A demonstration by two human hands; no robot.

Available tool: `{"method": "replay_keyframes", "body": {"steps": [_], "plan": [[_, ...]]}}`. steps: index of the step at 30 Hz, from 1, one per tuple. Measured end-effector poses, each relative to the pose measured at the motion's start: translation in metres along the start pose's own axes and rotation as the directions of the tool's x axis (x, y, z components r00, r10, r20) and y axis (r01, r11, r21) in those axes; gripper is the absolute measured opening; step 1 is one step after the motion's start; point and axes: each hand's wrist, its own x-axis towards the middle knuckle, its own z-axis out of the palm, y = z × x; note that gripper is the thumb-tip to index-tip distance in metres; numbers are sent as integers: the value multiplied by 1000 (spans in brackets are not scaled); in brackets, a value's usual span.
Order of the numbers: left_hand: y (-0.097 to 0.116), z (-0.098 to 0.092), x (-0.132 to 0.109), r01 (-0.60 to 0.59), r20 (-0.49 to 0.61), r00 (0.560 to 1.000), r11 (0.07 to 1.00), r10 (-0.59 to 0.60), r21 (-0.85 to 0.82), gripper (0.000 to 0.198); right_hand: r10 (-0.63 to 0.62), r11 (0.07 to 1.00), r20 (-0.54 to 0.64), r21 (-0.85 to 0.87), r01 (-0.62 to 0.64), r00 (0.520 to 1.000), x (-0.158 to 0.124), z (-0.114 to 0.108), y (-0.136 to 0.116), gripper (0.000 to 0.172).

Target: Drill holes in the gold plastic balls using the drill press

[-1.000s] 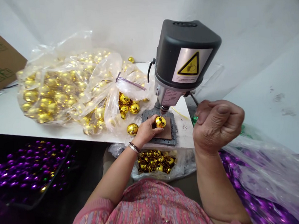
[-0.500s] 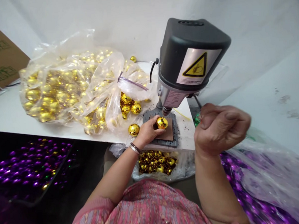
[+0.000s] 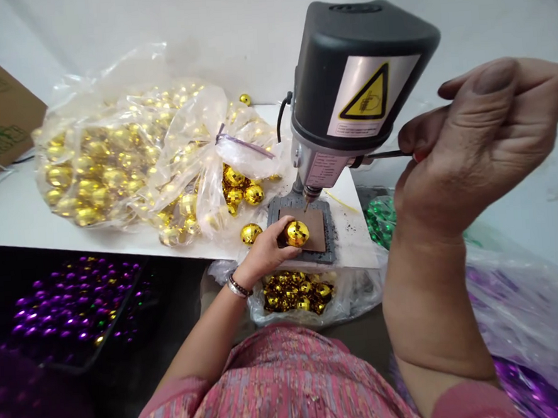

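Between the thumb and fingers of my left hand (image 3: 272,246) is a shiny gold faceted ball (image 3: 297,234), held just in front of the bit and over the base plate of a small drill press (image 3: 358,72). A dark hole shows on the ball's top. The thin drill bit (image 3: 307,204) hangs behind the ball, apart from it. My right hand (image 3: 484,127) is raised at the right, its fingers closed around the end of the press's feed lever (image 3: 388,154). Another gold ball (image 3: 251,234) lies on the white table beside my left hand.
Big clear bags of gold balls (image 3: 110,162) cover the table's left part. Below the front edge hangs an open bag of gold balls (image 3: 298,293). Purple balls (image 3: 72,303) sit in a dark crate at lower left. Green balls (image 3: 381,218) and bagged purple ones are at right.
My right hand has risen with the lever, swinging it up. The drill bit now stands clear of the ball, and my left hand has drawn the ball slightly toward me and left.
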Motion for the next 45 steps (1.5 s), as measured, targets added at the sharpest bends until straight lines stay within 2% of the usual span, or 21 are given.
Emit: {"method": "replay_keyframes", "body": {"steps": [2, 4, 5, 7, 9, 10, 12, 14, 16, 19, 22, 26, 28, 30, 32, 33, 35, 37, 39, 42, 45], "plan": [[0, -6, -8, -56, 15, 998, 997, 55, 54, 75, 24, 1000, -8, -7, -24, 1000, -2, 0, -3, 19], [-1, -16, -14, -74, -3, 997, 992, 75, 103, 74, 44, 999, -15, -25, -44, 999, -3, 1, -5, 19], [-3, -22, -16, -59, -49, 997, 991, 65, 124, 68, 43, 998, -21, -34, -44, 999, -3, 1, -5, 19], [-7, -33, -19, 16, -214, 977, 985, 21, 171, 50, 17, 999, -36, -38, -19, 999, -3, 1, -5, 20], [-14, -43, -18, 131, -377, 926, 964, -34, 233, 41, -7, 1000, -42, -30, 6, 999, -3, 1, -4, 20], [-18, -45, -18, 182, -417, 907, 945, -55, 272, 39, -13, 1000, -47, -25, 12, 999, -3, 1, -3, 20], [-26, -46, -17, 227, -391, 918, 901, -71, 369, 37, 3, 999, -37, -34, -4, 999, -3, 0, -2, 20], [-33, -43, -19, 208, -299, 951, 869, -74, 449, 39, 1, 999, -38, -38, -3, 999, -3, 0, -2, 20], [-38, -41, -20, 183, -242, 967, 869, -76, 459, 46, -18, 999, -42, -27, 17, 999, -4, 0, -3, 21], [-37, -42, -21, 153, -250, 965, 944, -80, 291, 54, 3, 999, -32, -46, -4, 999, -5, 0, -5, 21], [-26, -46, -19, 106, -197, 973, 991, -122, -87, 59, 13, 998, -23, -62, -15, 1000, -6, 0, -5, 22], [-10, -39, -13, 129, -44, 984, 863, -172, -489, 68, -37, 999, 9, -25, 37, 999, -6, -2, -1, 24], [-7, -31, -9, 140, -4, 984, 779, -180, -611, 62, -47, 998, 36, -38, 49, 998, -6, -3, 0, 23], [-8, -23, -4, 160, 7, 979, 751, -202, -640, 55, -51, 996, 48, -66, 54, 998, -6, -4, 1, 23], [-8, -17, 0, 175, -50, 971, 836, -234, -520, 51, -53, 995, 46, -81, 57, 998, -7, -5, 2, 23], [-9, -15, 3, 166, -115, 967, 903, -229, -395, 50, -59, 995, 43, -79, 63, 997, -7, -5, 2, 24], [-8, -14, 6, 113, -226, 966, 992, -123, -56, 49, -64, 995, 44, -73, 67, 997, -6, -6, 3, 24], [-8, -17, 8, 36, -218, 976, 968, 20, 250, 44, -74, 994, 61, -76, 79, 995, -6, -8, 5, 25], [-8, -22, 8, -20, -159, 982, 902, 98, 430, 39, -88, 991, 91, -94, 96, 992, -5, -10, 7, 26], [-11, -32, 4, -29, -129, 985, 852, 113, 522, 40, -112, 987, 117, -102, 124, 987, -4, -13, 9, 27], [-12, -41, -2, 3, -78, 996, 881, 38, 474, 41, -120, 989, 106, -74, 129, 987, -4, -13, 9, 24]]}}
